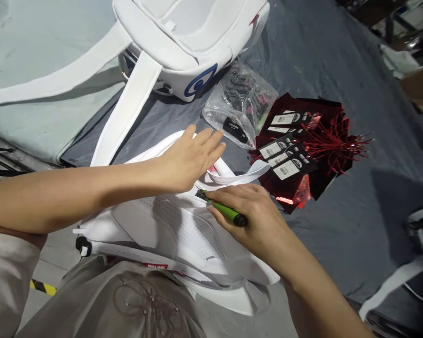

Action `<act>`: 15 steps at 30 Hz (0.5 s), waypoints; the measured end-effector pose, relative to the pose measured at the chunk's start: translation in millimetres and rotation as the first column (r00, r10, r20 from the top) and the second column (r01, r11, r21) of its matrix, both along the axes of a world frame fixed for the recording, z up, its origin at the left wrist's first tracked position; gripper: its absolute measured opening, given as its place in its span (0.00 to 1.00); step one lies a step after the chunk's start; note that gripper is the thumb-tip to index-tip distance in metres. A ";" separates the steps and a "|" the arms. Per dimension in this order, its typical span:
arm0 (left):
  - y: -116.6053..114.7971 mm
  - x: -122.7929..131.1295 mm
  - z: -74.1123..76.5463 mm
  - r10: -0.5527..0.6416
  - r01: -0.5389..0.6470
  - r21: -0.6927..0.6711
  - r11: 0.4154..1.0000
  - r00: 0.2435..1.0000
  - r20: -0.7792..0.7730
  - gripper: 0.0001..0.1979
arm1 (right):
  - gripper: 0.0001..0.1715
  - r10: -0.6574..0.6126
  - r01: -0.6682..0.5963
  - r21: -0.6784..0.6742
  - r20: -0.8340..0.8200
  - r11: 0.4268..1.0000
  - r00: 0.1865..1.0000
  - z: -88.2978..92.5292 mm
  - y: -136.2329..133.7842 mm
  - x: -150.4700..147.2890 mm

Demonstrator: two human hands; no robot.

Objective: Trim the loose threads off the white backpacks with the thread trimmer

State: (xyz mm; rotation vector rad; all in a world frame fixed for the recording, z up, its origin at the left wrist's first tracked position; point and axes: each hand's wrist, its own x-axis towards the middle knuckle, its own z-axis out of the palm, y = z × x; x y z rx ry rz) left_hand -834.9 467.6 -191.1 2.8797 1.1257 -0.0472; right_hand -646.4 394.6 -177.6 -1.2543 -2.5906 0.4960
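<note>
at the near edge of the grey worktop (348, 239), the white bag (197, 230) lies in front of me, its lower side towards my lap, with a perforated panel, a small red label (156, 266) and a black buckle (82, 246) at its left end. my left hand (193, 162) rests palm down on the bag's upper part, fingers stretched out and a little apart; i cannot see its thumb. my right hand (255, 211) is closed round a green-handled tool (227, 212) with a black end, its tip on the white material just beside my left wrist. a pale strap (241, 177) stands up in a curve above my right hand.

towards the worktop's left edge, beyond my left hand, sits a second white bag (183, 56) bearing a blue eye-shaped mark (200, 80); one of its straps reaches out past that edge. just beside it lies a clear plastic bag (239, 101) with dark things inside. next to that, in from the right edge, black tags (291, 166) with white labels lie in a pile, their red strings (333, 145) fanned out.
</note>
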 end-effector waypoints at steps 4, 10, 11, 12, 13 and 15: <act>-0.3 -0.4 1.5 -0.008 0.008 0.020 1.000 1.000 -0.012 0.39 | 0.10 -0.029 0.029 -0.016 -0.022 0.999 0.999 -1.8 -2.2 -0.7; -0.4 -0.8 3.2 -0.001 0.001 0.008 1.000 1.000 -0.029 0.40 | 0.10 -0.114 0.113 -0.015 -0.052 0.993 0.992 -3.0 -6.1 -5.2; -0.3 -0.8 3.1 0.000 0.000 0.007 1.000 1.000 -0.030 0.40 | 0.10 -0.128 0.128 -0.011 -0.047 0.992 0.991 -3.3 -6.8 -5.9; -0.1 -0.8 2.9 0.002 -0.001 0.004 1.000 0.999 -0.033 0.40 | 0.09 -0.144 0.144 -0.010 -0.051 0.990 0.988 -3.9 -7.8 -6.6; 0.1 -0.9 2.6 0.003 -0.003 0.004 1.000 0.999 -0.036 0.41 | 0.09 -0.163 0.163 -0.008 -0.066 0.987 0.984 -4.7 -9.0 -7.5; 0.3 -1.2 1.8 0.007 -0.006 0.016 1.000 0.999 -0.048 0.41 | 0.08 -0.215 0.216 0.006 -0.096 0.976 0.972 -7.2 -12.7 -10.3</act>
